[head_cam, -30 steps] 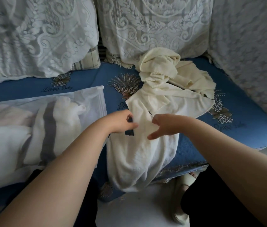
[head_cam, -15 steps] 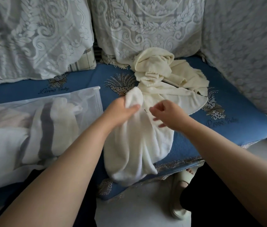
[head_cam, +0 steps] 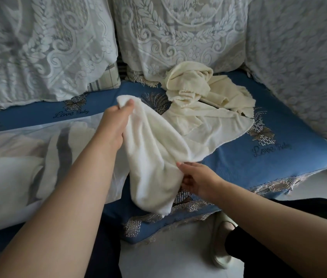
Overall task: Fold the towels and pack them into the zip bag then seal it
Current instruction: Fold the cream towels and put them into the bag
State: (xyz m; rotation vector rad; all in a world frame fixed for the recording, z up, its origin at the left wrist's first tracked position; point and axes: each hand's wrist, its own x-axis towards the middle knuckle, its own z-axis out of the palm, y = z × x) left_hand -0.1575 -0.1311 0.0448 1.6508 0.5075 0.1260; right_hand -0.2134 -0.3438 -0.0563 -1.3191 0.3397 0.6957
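Note:
A white towel point(head_cam: 154, 157) hangs bunched between my hands over the blue sofa seat. My left hand point(head_cam: 114, 123) pinches its top corner, lifted up toward the back cushions. My right hand point(head_cam: 196, 177) grips its lower right edge near the seat's front. Behind it a cream towel point(head_cam: 198, 97) lies crumpled on the seat. At the left lies the clear zip bag point(head_cam: 18, 157) with folded white towels inside, one with a grey stripe point(head_cam: 64, 145); its mouth is hidden behind my left arm.
The blue embroidered seat cover point(head_cam: 269, 157) ends in a lace fringe at the front. Lace-covered cushions point(head_cam: 178, 33) line the back and right. Below, white floor, a pale slipper point(head_cam: 221, 245) and my dark trouser legs.
My left hand has lifted the white towel's corner up and back. My right hand has dropped down to grip the towel's lower edge. The towel now hangs off the seat.

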